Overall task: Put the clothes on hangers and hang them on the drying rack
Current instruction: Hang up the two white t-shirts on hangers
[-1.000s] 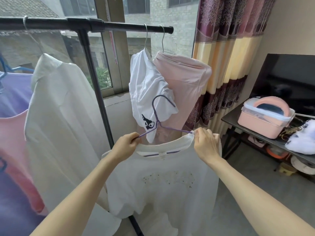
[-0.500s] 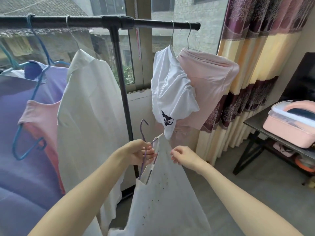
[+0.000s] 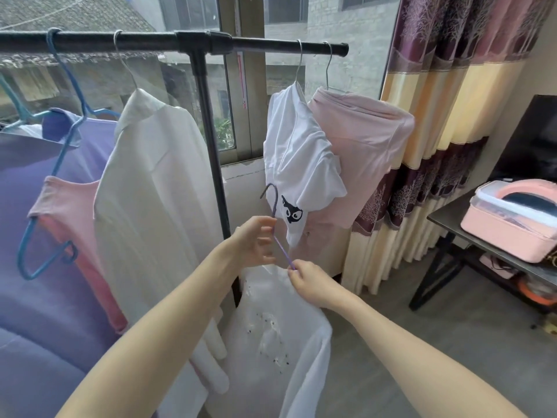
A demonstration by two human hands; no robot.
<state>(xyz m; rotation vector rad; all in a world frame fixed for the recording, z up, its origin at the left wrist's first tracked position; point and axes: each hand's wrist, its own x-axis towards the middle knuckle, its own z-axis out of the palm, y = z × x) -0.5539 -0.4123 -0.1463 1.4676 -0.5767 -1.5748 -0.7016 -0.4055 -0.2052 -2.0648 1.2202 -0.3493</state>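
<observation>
A white T-shirt (image 3: 277, 333) with small dark specks on its front hangs from a thin purple hanger (image 3: 275, 218) in front of me, below the rack. My left hand (image 3: 256, 242) is closed around the hanger just under its hook. My right hand (image 3: 310, 282) pinches the hanger's lower arm where it meets the shirt's shoulder. The hook points up and left, free of the black rail (image 3: 150, 43) of the drying rack above. The hanger's other arm is hidden inside the shirt.
On the rail hang a purple garment (image 3: 45, 297), a pink top (image 3: 72, 212) on a blue hanger, a cream shirt (image 3: 156, 206), a white cat-print tee (image 3: 301, 164) and a pink garment (image 3: 361, 152). The rack's upright pole (image 3: 211, 152) stands mid-frame. Curtain (image 3: 446, 131) and black table (image 3: 470, 236) with pink box (image 3: 512, 218) at right.
The shirt was held flat facing me, then turned edge-on. My left hand has risen to the hanger's neck and my right hand has moved onto the hanger's arm. The view has shifted left.
</observation>
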